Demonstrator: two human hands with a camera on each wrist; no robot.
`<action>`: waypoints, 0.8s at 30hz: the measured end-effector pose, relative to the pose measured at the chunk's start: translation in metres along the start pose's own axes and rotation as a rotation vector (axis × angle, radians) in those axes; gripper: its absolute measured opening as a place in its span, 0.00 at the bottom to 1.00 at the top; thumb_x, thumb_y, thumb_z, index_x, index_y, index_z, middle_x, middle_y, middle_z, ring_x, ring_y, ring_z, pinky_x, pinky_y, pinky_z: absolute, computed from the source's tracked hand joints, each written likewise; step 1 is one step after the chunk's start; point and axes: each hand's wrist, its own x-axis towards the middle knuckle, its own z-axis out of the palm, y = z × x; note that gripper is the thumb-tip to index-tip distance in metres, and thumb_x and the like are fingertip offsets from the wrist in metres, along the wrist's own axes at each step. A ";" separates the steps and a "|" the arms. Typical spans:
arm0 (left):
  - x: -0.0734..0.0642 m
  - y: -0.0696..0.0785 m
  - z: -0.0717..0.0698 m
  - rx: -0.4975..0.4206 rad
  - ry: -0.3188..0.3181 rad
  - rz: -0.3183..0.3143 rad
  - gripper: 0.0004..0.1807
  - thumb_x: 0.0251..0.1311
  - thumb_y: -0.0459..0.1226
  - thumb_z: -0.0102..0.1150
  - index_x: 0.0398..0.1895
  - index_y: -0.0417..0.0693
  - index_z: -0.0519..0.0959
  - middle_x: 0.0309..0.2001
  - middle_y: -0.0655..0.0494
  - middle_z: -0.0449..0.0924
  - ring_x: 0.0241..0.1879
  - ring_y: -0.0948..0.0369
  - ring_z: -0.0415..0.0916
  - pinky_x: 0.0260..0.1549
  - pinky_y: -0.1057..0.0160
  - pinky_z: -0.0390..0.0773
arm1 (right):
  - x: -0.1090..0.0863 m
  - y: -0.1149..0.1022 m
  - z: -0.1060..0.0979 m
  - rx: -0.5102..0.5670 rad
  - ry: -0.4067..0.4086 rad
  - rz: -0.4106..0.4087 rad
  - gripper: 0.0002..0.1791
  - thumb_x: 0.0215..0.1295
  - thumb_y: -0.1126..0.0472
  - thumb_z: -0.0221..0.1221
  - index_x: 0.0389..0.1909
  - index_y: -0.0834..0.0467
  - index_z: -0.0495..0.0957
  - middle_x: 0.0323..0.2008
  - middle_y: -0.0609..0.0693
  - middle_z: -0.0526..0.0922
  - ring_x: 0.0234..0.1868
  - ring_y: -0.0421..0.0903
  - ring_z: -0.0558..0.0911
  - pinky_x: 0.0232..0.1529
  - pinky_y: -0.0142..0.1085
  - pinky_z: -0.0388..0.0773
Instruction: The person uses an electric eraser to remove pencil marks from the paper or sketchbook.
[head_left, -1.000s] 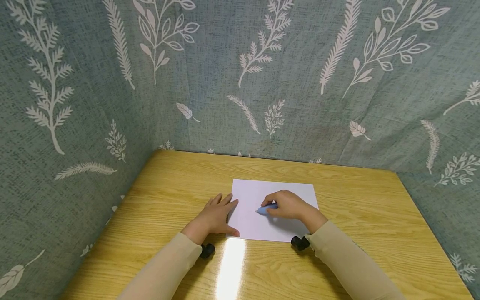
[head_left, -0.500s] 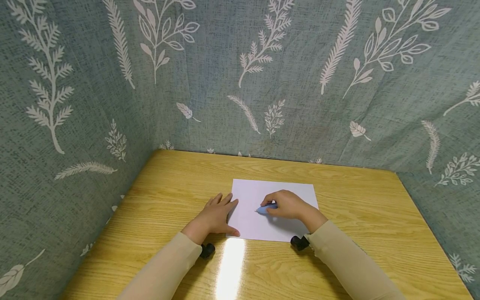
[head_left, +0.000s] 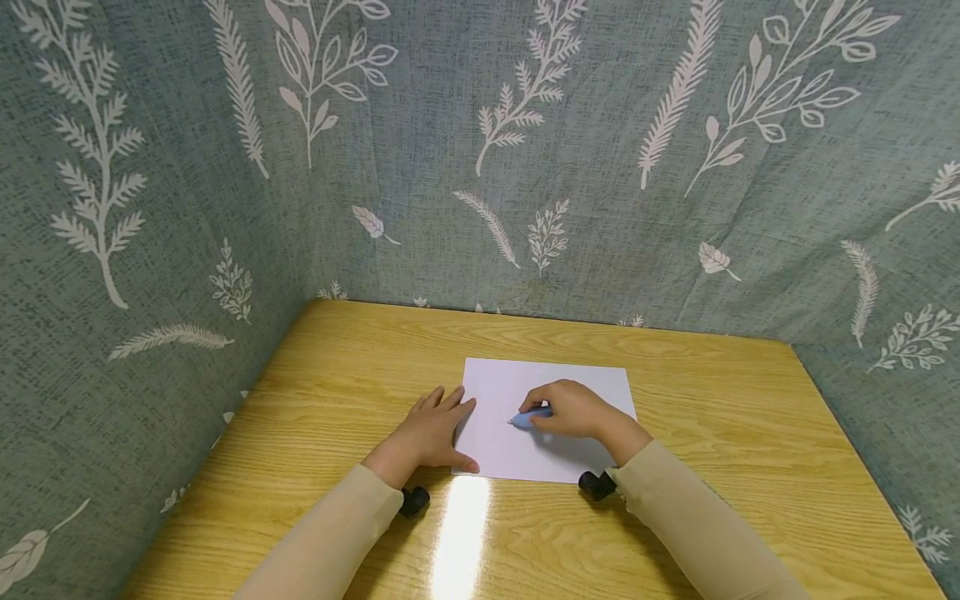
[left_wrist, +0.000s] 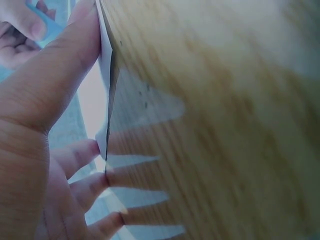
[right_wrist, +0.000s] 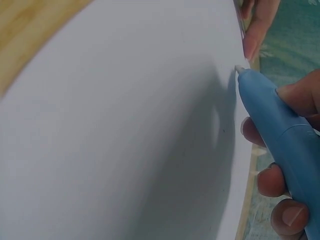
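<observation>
A sheet of white paper [head_left: 491, 379] lies on the wooden table. My left hand [head_left: 427, 435] rests at its left edge, fingers spread, with the thumb and index fingertip on the paper. In the left wrist view, the edge of the paper [left_wrist: 106, 75] stands slightly off the tabletop by the thumb. My right hand [head_left: 576, 410] pinches a thick blue pen-shaped tool [right_wrist: 275, 125] between thumb and fingers, over the middle of the sheet. Its narrow pale tip points left and down at the paper; whether it touches cannot be told. I make out no clear line on the sheet.
The wooden table [head_left: 360, 358] extends around the paper on all sides. Grey-green leaf-patterned cloth [head_left: 420, 167] hangs behind it and at both sides. A bright light reflection [head_left: 460, 533] lies on the wood in front. Small black wrist cameras [head_left: 415, 502] sit under both sleeves.
My right hand has shifted very slightly left with the blue tool, its tip moving left across the paper. The left hand and the sheet stay where they were.
</observation>
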 end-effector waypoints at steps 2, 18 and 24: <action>0.000 0.000 0.000 0.001 0.001 0.000 0.60 0.43 0.65 0.74 0.79 0.54 0.60 0.79 0.48 0.48 0.77 0.39 0.40 0.73 0.38 0.45 | 0.001 0.000 0.000 0.002 0.000 -0.001 0.10 0.66 0.59 0.63 0.45 0.46 0.87 0.41 0.40 0.86 0.32 0.35 0.76 0.38 0.36 0.73; -0.001 0.000 0.001 0.006 0.011 0.004 0.60 0.42 0.65 0.73 0.78 0.53 0.60 0.79 0.48 0.48 0.77 0.39 0.41 0.73 0.38 0.45 | 0.002 -0.002 0.001 0.000 -0.006 -0.003 0.10 0.66 0.59 0.63 0.46 0.46 0.87 0.42 0.40 0.86 0.34 0.35 0.77 0.40 0.37 0.74; -0.001 0.000 0.000 0.011 0.006 0.001 0.60 0.42 0.65 0.73 0.78 0.53 0.60 0.79 0.48 0.48 0.77 0.39 0.41 0.73 0.38 0.44 | 0.003 -0.004 0.000 0.003 -0.014 -0.004 0.11 0.66 0.59 0.62 0.46 0.47 0.87 0.43 0.41 0.86 0.34 0.36 0.77 0.40 0.38 0.73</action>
